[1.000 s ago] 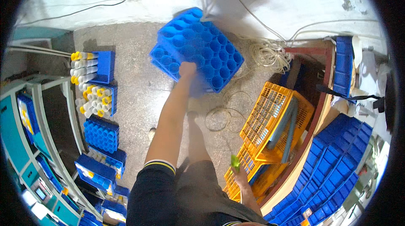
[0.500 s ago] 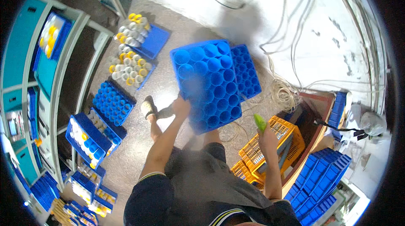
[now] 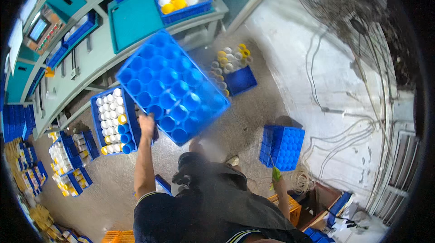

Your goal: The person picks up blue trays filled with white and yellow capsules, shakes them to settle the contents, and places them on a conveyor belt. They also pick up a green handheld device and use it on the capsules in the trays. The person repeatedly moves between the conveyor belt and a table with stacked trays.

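The left hand [image 3: 146,124] is motion-blurred at the edge of the empty blue plastic honeycomb crate [image 3: 172,88], so its grip cannot be made out; the right hand [image 3: 277,184] is small and smeared, and the thin green object [image 3: 275,173] it holds cannot be identified; the person's dark shirt [image 3: 213,206] hides the floor beneath.
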Demonstrator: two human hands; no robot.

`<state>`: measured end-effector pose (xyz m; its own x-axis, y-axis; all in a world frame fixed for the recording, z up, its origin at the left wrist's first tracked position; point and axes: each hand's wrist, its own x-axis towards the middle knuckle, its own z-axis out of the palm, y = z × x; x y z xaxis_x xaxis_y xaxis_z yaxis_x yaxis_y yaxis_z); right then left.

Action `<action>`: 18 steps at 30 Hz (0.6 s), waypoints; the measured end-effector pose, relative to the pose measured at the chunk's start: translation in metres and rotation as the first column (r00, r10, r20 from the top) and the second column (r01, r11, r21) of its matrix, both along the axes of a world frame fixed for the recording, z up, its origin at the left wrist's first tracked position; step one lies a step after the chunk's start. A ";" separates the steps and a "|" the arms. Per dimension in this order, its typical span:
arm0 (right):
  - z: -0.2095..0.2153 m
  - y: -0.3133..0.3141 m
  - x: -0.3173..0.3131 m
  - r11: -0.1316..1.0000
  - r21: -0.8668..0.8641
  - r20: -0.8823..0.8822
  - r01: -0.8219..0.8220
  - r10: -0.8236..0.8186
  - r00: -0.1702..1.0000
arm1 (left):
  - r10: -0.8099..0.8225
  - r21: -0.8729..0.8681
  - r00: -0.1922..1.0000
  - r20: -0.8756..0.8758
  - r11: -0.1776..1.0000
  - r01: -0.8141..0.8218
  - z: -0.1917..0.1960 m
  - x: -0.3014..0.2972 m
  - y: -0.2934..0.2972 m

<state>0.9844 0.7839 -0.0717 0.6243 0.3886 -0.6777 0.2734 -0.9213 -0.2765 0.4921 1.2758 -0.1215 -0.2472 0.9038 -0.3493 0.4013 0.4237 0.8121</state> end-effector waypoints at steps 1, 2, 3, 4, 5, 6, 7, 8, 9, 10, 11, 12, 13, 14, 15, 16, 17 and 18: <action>-0.014 0.004 -0.004 0.999 0.022 -0.018 -0.023 0.023 1.000 | 0.092 0.008 0.989 0.113 0.996 -0.094 0.007 -0.023 0.023; -0.024 0.014 -0.007 1.000 -0.029 -0.020 -0.005 0.004 1.000 | 0.104 0.048 0.988 0.118 0.993 -0.110 0.014 -0.046 0.048; -0.029 0.027 -0.010 0.998 0.063 -0.083 -0.001 0.007 0.997 | 0.129 0.058 0.984 0.123 0.989 -0.137 0.019 -0.063 0.075; -0.027 0.040 -0.016 0.996 0.077 -0.130 0.041 -0.031 0.991 | 0.155 0.054 0.977 0.145 0.985 -0.164 0.022 -0.079 0.103; -0.020 0.055 -0.021 0.987 0.147 -0.187 0.068 -0.040 0.981 | 0.169 0.053 0.970 0.174 0.982 -0.181 0.023 -0.093 0.133; -0.010 0.072 -0.024 0.999 0.027 -0.128 0.023 -0.019 0.992 | 0.141 0.026 0.978 0.155 0.989 -0.147 0.023 -0.106 0.166; 0.000 0.089 -0.028 0.999 -0.034 -0.081 -0.033 0.030 0.996 | 0.092 0.019 0.986 0.140 0.995 -0.095 0.024 -0.119 0.201; 0.011 0.103 -0.034 0.992 -0.069 -0.040 -0.101 0.099 0.994 | 0.085 0.076 0.994 0.066 0.993 -0.090 0.021 -0.125 0.236; 0.020 0.115 -0.038 0.992 -0.092 -0.035 -0.084 0.081 0.996 | 0.073 0.112 0.996 -0.051 0.991 -0.067 0.019 -0.128 0.270; 0.030 0.123 -0.041 0.993 -0.085 -0.032 -0.085 0.082 0.996 | 0.060 0.038 0.998 0.036 0.997 -0.061 0.019 -0.132 0.303; 0.036 0.127 -0.045 0.993 -0.068 -0.047 -0.091 0.088 0.995 | 0.054 -0.066 0.995 0.079 0.997 -0.049 0.020 -0.132 0.331; 0.041 0.128 -0.047 0.998 -0.059 -0.153 0.006 -0.015 0.988 | 0.132 0.046 0.987 0.093 0.990 -0.137 0.018 -0.126 0.351; 0.043 0.126 -0.052 0.997 -0.036 -0.165 0.072 -0.077 0.983 | 0.223 0.126 0.970 0.092 0.964 -0.234 0.018 -0.116 0.364; 0.044 0.121 -0.056 0.990 0.051 -0.186 0.129 -0.117 0.976 | 0.273 0.235 0.962 -0.026 0.937 -0.260 0.020 -0.106 0.369; 0.045 0.115 -0.061 0.975 0.109 -0.195 0.193 -0.169 0.966 | 0.336 0.332 0.930 -0.148 0.903 -0.273 0.025 -0.094 0.369; 0.045 0.109 -0.066 0.970 0.156 -0.234 0.188 -0.149 0.961 | 0.405 0.434 0.877 -0.258 0.860 -0.269 0.032 -0.078 0.368; 0.045 0.104 -0.071 0.966 0.180 -0.259 0.188 -0.137 0.956 | 0.490 0.683 0.822 -0.291 0.708 -0.180 0.031 -0.058 0.345; 0.045 0.101 -0.077 0.960 0.210 -0.286 0.188 -0.123 0.950 | 0.480 0.796 0.793 -0.374 0.606 0.008 0.031 -0.039 0.317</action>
